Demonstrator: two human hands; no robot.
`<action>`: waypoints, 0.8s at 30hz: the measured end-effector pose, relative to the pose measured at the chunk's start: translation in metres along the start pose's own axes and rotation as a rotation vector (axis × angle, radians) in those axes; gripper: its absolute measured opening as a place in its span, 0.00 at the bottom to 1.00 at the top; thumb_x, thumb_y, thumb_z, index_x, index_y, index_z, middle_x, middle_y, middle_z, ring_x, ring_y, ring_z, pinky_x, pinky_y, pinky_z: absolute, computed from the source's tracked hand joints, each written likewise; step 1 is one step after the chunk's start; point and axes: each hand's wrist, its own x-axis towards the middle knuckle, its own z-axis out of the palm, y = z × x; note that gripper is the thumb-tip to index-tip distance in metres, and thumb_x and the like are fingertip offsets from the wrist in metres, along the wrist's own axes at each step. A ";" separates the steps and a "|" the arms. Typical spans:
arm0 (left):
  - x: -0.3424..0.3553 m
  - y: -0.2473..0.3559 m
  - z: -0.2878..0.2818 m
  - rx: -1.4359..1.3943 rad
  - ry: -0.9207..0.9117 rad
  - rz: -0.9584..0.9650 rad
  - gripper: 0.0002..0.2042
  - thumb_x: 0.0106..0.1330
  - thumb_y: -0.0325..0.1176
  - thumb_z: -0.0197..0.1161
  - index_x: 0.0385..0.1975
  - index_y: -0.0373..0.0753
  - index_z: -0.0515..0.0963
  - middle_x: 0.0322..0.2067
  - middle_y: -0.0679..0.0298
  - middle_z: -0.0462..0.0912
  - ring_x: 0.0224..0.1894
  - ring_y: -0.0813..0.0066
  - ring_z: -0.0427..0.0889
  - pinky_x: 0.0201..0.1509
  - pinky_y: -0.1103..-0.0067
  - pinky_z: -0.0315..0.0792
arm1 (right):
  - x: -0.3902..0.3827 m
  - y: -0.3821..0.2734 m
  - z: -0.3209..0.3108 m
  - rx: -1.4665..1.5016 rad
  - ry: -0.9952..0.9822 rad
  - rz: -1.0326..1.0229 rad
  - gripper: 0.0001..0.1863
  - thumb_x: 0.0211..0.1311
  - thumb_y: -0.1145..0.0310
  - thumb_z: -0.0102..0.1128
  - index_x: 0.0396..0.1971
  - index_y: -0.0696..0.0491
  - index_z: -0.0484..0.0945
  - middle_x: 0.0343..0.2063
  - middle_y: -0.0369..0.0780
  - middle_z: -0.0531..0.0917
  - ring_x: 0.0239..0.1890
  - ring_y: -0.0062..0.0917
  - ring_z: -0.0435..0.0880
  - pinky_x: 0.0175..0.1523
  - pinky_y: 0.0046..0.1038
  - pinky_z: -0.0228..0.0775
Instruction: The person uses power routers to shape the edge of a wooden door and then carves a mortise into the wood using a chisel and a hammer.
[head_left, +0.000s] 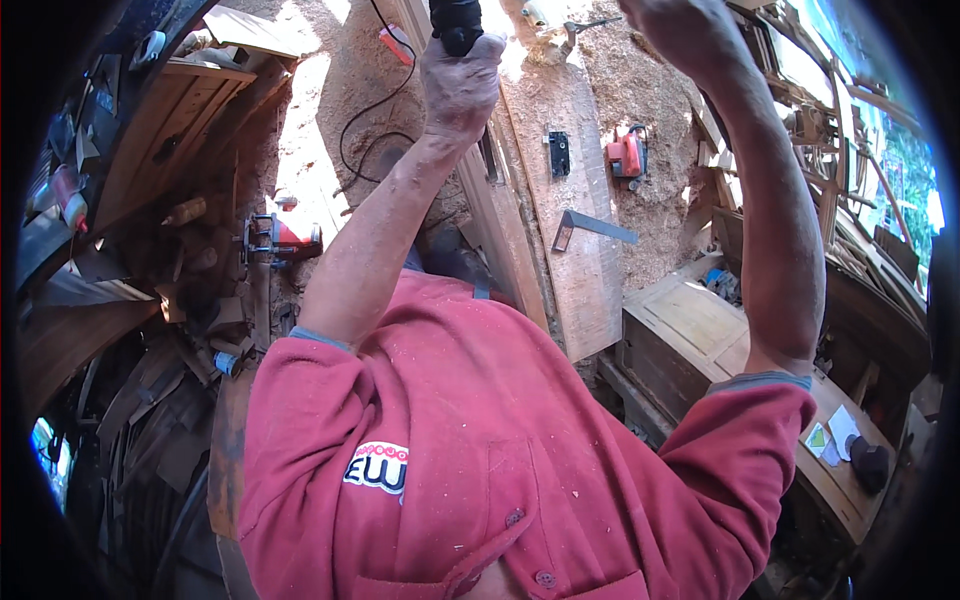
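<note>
My left hand is closed around a black, rounded handle at the top edge; the rest of that tool is out of view. Below the hand runs a long wooden beam. My right hand reaches to the top edge on the right, its fingers cut off there. Beside the beam lies a wide wooden board. On this board rest a try square and a small black rectangular item. A red power tool sits just right of the board, among shavings.
Wood shavings cover the ground. A black cord loops left of my left forearm, near another red power tool. At right stands a wooden cabinet, with a dark cap farther along. Scrap wood piles up at left.
</note>
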 end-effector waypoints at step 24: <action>0.031 0.041 -0.026 -0.820 -0.803 -0.630 0.20 0.72 0.46 0.61 0.53 0.38 0.73 0.27 0.71 0.74 0.16 0.90 0.64 0.17 0.90 0.61 | -0.004 0.056 0.002 0.451 0.046 0.375 0.24 0.76 0.63 0.52 0.68 0.51 0.67 0.21 0.26 0.69 0.18 0.10 0.64 0.22 0.16 0.58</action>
